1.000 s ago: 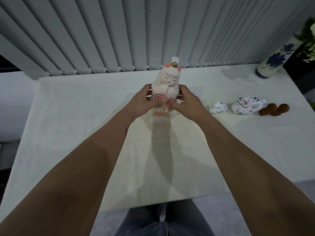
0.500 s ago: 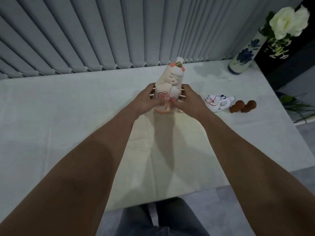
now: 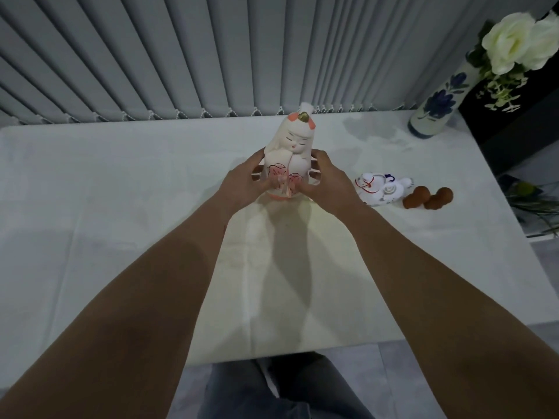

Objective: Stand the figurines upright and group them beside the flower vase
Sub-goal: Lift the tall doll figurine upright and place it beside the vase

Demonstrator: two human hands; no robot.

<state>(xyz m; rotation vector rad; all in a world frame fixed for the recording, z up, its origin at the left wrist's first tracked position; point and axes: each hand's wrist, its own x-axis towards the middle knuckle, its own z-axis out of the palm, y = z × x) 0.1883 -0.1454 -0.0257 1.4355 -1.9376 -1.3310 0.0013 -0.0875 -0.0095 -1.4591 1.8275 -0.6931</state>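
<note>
A tall white doll figurine with pink flower marks stands upright near the middle of the table, gripped at its lower body by my left hand and my right hand. To the right a white and blue animal figurine lies on its side. Beside it a small brown figurine lies flat. The white vase with blue flowers holds white roses at the table's far right corner.
The table carries a white cloth, with grey vertical blinds behind its far edge. A dark cabinet stands right of the vase. The table's right edge runs close to the lying figurines.
The view has swung to the right, so the vase and its roses are now in full sight. Both hands keep hold of the doll, which has tilted slightly.
</note>
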